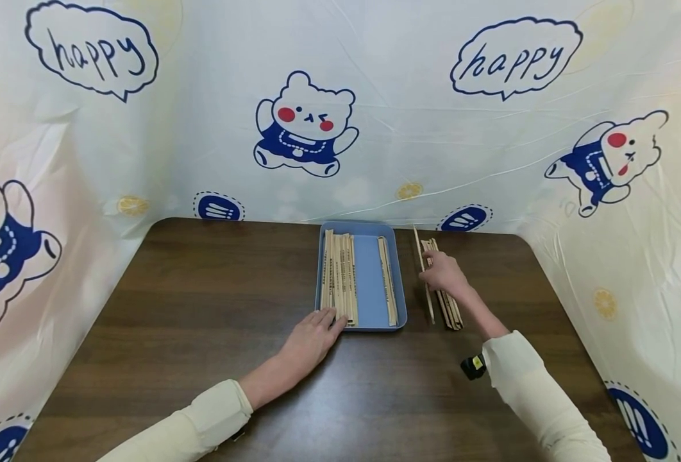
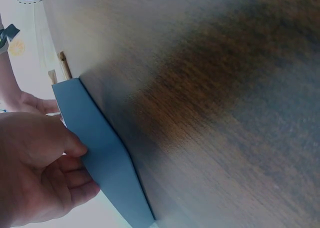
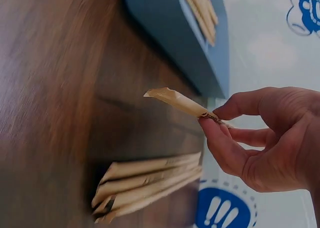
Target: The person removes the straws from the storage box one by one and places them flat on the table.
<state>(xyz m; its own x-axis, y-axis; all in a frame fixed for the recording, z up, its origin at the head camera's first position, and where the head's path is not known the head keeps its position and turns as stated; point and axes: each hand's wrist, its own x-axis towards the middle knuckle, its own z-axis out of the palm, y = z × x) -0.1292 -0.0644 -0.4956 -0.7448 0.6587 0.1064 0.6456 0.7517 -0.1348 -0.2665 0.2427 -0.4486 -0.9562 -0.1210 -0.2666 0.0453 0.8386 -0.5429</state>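
My left hand holds the near left corner of a blue tray. In the left wrist view its thumb and bent fingertips touch the tray's outer wall. My right hand pinches one pair of paper-wrapped chopsticks between thumb and fingers, just right of the tray, raised above the table and tilted. Under that hand lies a loose pile of wrapped chopsticks. Inside the tray, several wrapped chopsticks line the left side, and a smaller group lies along the right wall.
The brown wooden table extends around the tray. A patterned cloth hangs behind the table and at both sides. A small black device sits at the right wrist.
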